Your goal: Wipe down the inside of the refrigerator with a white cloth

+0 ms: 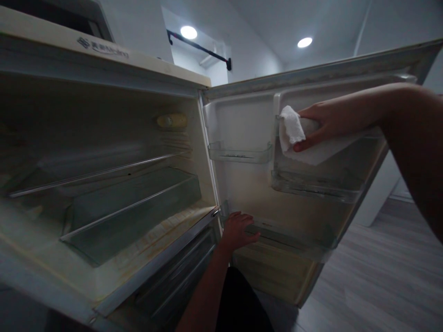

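while the right hand (pixel 321 121) is gripping a white cloth (pixel 292 127) up at the upper part of the open fridge door (pixel 245 191), the left hand (pixel 238 230) is hanging out lower down near the hinge side. its fingers are spreading loosely over the lower door shelf (pixel 287 240), and i can't tell if they're actually bracing on it. so the two hands are staying well apart, and only the right one is clearly holding anything.

as for progress, i'm guessing this is a wipe-down and it's looking like nowhere near finished. the cloth is sitting above the middle door bin (pixel 314 188), either against the panel or just in front of it, hard to say. the panel behind the small door bin (pixel 239 154) is looking fairly pale, but i can't tell whether that's from cleaning.

what's probably left: the door's top edge (pixel 311 70) is showing dingy marks, the lower part of the door is looking yellowish, and the fridge floor (pixel 155 240) is showing brownish-yellow staining in front of a clear drawer (pixel 138 216). the cloth isn't touching any of those spots, so imo plenty is remaining.
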`<state>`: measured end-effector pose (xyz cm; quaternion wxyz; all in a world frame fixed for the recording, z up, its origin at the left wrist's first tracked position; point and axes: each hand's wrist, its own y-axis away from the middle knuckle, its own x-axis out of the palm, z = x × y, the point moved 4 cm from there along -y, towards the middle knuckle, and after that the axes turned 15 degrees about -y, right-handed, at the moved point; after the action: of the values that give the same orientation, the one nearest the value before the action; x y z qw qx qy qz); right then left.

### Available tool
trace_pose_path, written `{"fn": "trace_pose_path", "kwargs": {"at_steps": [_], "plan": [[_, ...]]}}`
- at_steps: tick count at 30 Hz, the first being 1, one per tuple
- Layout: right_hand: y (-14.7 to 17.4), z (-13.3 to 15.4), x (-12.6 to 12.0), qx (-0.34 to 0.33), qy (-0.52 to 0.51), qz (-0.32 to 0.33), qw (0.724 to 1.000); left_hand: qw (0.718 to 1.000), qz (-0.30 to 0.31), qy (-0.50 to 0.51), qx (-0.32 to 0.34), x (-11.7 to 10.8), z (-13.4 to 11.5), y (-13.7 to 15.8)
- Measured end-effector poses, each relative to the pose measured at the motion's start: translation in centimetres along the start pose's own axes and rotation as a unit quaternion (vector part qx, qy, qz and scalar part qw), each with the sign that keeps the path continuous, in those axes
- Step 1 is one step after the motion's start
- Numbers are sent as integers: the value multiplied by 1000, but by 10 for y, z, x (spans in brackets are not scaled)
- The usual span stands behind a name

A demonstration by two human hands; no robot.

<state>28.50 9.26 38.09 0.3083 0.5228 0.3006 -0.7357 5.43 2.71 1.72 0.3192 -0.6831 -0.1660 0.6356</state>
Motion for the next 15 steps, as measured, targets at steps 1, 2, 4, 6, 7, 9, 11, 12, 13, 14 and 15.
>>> {"fn": "trace_pose_path", "kwargs": {"at_steps": [1, 2, 4, 6, 7, 9, 11, 12, 13, 14, 15], "plan": [[0, 0, 1, -10, -6, 4, 1000, 1000, 0, 1, -2, 0, 0, 0], [0, 1, 1, -16, -10, 9, 1000, 1000, 0, 2, -3, 0, 0, 0], [-1, 0, 1, -15, -14, 7, 1000, 1000, -2, 7, -4, 0, 0, 0], [-1, -1, 1, -4, -16, 2, 1000, 1000, -3, 10, -5, 0, 0, 0], [-1, -2, 1, 2, -18, 3, 1000, 1000, -2, 11, -6, 0, 0, 0], [-1, -2, 1, 12, -24, 8, 1000, 1000, 4, 12, -6, -1, 0, 0], [-1, -1, 0, 15, -26, 7, 1000, 1000, 12, 10, -5, -1, 0, 0], [-1, -1, 1, 16, -27, 8, 999, 1000, 16, 9, -5, -1, 0, 0], [-1, 0, 1, 19, -27, 11, 999, 1000, 17, 7, -5, -1, -1, -1], [-2, 1, 2, 22, -29, 13, 999, 1000, 17, 4, -5, 0, -1, -1], [-3, 1, 2, 28, -37, 5, 999, 1000, 16, 0, -4, 0, -1, -1]]}}
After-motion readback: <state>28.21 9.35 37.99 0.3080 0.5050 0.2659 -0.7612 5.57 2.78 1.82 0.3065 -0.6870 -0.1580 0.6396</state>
